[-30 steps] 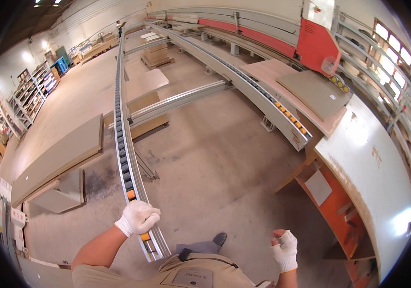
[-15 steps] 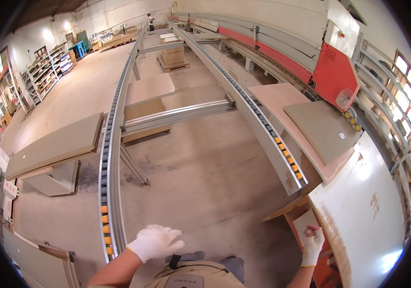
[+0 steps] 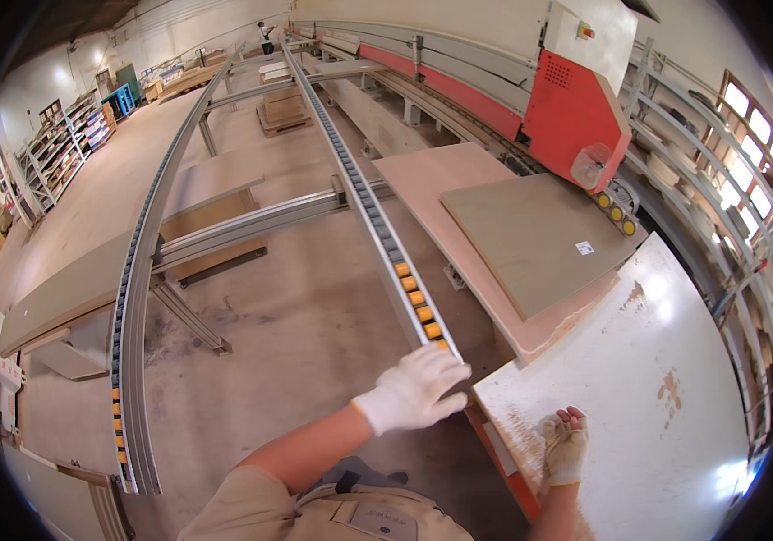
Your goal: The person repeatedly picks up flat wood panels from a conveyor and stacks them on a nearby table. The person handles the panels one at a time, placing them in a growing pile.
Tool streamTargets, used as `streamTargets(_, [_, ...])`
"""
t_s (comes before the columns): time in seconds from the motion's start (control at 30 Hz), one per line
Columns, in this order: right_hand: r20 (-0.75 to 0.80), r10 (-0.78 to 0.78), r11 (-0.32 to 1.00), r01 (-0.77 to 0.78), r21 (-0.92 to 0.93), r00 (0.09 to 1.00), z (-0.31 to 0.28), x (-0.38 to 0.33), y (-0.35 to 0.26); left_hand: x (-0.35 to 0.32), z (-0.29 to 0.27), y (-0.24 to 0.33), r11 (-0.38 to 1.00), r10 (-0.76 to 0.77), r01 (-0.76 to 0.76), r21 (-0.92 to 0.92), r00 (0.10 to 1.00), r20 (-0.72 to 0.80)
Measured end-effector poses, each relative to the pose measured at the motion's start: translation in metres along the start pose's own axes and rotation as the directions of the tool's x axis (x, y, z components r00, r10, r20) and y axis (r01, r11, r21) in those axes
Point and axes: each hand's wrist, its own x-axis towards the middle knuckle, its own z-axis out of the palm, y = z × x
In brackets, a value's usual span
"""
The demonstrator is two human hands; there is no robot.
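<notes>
My left hand (image 3: pixel 418 388), in a white knit glove, stretches forward at the near end of the right roller rail (image 3: pixel 397 261). Its fingers are extended, the thumb stands apart, and nothing is in it; whether it touches the rail I cannot tell. Over the near left edge of a white worn tabletop (image 3: pixel 616 379) is my right hand (image 3: pixel 565 442). Its glove is soiled and leaves the fingertips bare; the fingers are curled in, with nothing visible in them. Ahead of both hands, a grey-brown board (image 3: pixel 531 234) with a small white label lies on a larger pinkish board (image 3: pixel 423 176).
A red machine housing (image 3: pixel 571 126) stands beyond the boards. To the left runs another roller rail (image 3: pixel 134 361), joined by a metal crossbeam (image 3: pixel 251 225). Boards (image 3: pixel 62 298) are stacked on the left. Metal racks (image 3: pixel 702 171) line the right side. A person (image 3: pixel 266 38) is far off.
The view has swung to the right. My left hand has moved from above the floor to the right rail's end. My right hand has risen from beside the white tabletop to over it.
</notes>
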Motion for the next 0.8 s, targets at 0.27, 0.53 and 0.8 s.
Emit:
streamTargets(0.27, [0.019, 0.05, 0.998, -0.049, -0.04, 0.999, 0.029, 0.052, -0.022, 0.16, 0.084, -0.058, 0.963, -0.04, 0.081, 0.259, 0.987, -0.158])
streamTargets(0.53, [-0.118, -0.003, 1.0, 0.002, -0.008, 0.993, 0.069, 0.166, -0.01, 0.195, 0.145, -0.08, 0.92, -0.239, 0.189, 0.343, 0.965, 0.107])
streamTargets(0.8, [-0.251, 0.063, 0.996, -0.045, 0.078, 0.966, 0.081, 0.224, -0.034, 0.182, 0.176, 0.003, 0.968, 0.007, -0.042, 0.248, 0.99, 0.142])
